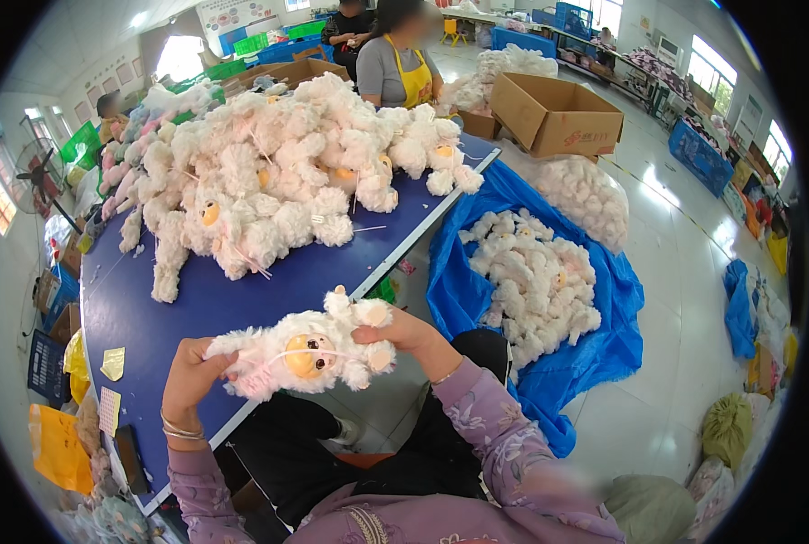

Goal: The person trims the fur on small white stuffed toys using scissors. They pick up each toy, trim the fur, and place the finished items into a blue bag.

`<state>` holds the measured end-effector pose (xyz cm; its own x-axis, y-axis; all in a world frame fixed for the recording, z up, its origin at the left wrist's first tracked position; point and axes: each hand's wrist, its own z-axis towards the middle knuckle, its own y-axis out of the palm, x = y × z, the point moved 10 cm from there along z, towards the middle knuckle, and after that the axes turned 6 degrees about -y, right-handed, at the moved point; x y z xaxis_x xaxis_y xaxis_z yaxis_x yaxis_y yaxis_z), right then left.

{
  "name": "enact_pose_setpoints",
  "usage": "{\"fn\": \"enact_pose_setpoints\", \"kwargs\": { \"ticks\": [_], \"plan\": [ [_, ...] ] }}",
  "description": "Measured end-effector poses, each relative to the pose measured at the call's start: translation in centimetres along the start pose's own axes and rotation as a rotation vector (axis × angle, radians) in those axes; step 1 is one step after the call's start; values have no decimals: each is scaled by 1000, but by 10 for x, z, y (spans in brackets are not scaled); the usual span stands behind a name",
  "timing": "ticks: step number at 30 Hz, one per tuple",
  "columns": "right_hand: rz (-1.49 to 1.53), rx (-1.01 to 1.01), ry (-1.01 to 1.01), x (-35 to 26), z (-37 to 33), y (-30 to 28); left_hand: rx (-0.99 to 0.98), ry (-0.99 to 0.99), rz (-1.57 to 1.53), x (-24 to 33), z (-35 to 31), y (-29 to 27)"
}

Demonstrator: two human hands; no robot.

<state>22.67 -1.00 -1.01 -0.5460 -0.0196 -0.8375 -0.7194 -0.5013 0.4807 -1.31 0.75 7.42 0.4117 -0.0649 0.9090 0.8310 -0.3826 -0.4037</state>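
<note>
Between my two hands, above my lap at the table's near edge, lies a white plush toy (282, 349) turned on its side. A yellow and pinkish face patch with dark eyes shows on it, and a thin pale strip crosses the face. My left hand (194, 372) pinches the pinkish end of the fur. At the other end, my right hand (400, 332) grips the toy near its small limbs, thumb on top. A large heap of similar white plush toys (268, 154) covers the far part of the blue table (141, 335).
Right of the table, a blue sack (622, 317) on the floor holds more white plush. Beyond it are a stuffed clear bag (586, 195) and a cardboard box (558, 113). A person in a yellow apron (413, 82) is behind the heap. A fan (40, 177) stands left.
</note>
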Motion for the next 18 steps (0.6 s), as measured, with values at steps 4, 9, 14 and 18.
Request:
{"fn": "enact_pose_setpoints", "kwargs": {
  "ticks": [4, 9, 14, 18],
  "plan": [
    [-8, 11, -4, 0, 0, -5, -45, -12, 24, -3, 3, 3],
    [-52, 22, 5, -1, -3, -7, -10, -23, -46, -9, 5, -1],
    [-134, -35, 23, -1, -3, -1, 37, 53, -280, -6, 5, -6],
    [-128, -43, 7, -3, -1, 4, 22, 118, -371, -10, 11, -12]
  ]
}}
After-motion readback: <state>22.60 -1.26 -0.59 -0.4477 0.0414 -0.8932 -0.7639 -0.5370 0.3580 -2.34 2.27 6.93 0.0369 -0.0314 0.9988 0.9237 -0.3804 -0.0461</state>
